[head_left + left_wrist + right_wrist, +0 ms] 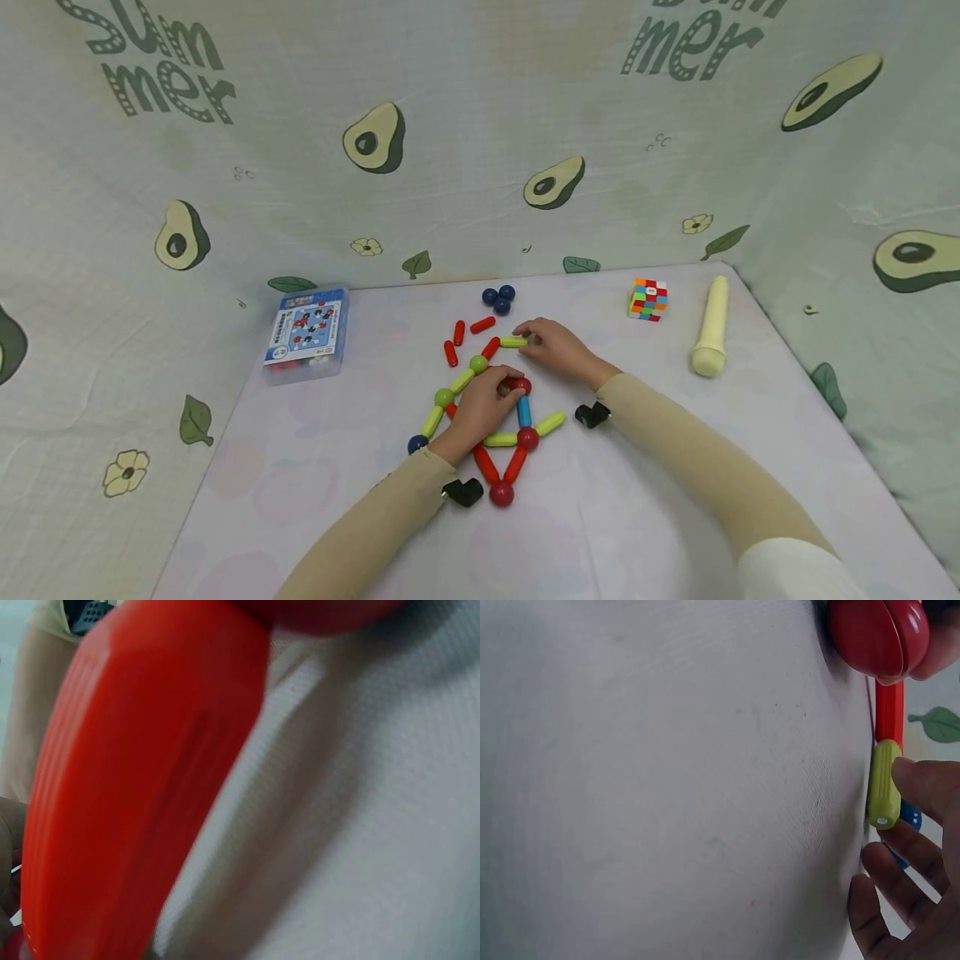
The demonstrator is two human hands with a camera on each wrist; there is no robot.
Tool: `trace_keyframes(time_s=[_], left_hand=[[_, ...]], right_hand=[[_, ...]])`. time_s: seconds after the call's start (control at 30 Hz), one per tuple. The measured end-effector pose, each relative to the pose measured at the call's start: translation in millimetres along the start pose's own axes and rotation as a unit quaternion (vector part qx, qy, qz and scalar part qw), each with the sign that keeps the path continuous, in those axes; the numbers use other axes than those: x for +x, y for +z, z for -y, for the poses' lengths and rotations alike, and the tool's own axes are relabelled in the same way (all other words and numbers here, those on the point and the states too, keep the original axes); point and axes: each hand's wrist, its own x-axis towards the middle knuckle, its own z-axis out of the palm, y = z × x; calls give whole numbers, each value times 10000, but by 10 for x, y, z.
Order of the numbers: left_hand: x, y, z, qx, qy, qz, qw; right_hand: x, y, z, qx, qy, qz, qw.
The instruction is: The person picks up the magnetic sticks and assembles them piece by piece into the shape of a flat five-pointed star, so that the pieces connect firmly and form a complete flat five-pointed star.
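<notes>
Right hand (558,350) holds a narrow pinch on the yellow-green rod (885,787), which points away from its fingertips to the left and touches a red rod (491,347) end to end. Nearer the person and to its left, the left hand (486,408) has its fingers curled on a dark red ball (522,386); a blue rod (524,411) runs from that ball toward the person, just beside the left hand.

Both kinds of piece look like hard plastic, so they should be light, stiff and not easily broken. Ridges along the yellow-green rod ought to give the fingertips some bite, and the best hold is probably across its middle, leaving both ends free. A small pale disc at its end near the right hand suggests a magnet, so the join to the red rod may swivel or snap apart if pulled sideways. The ball is smooth and likely to roll or turn under the left hand; fingers on opposite sides would steady it best. Beyond the left hand, a green ball (478,363) on the desk (630,517) meets the red rod's other end.
</notes>
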Motion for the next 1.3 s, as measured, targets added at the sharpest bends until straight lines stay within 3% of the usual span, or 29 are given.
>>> trace_keyframes(time_s=[0.2,0.37,0.63,0.97,1.3], left_hand=[[8,3,7,46,33,-10,10000],[8,9,18,67,58,-24,10000],[-6,4,13,17,11,44,10000],[-9,0,8,0,18,74,10000],[-13,-12,-24,-38,-96,93,9999]], right_hand=[[32,40,76,-714,-164,-101,9973],[-16,11,58,-1018,-52,-102,9947],[-200,-73,-65,-940,72,75,9955],[-629,-111,-116,-874,-72,167,9960],[-918,-103,-44,-111,-300,346,9989]])
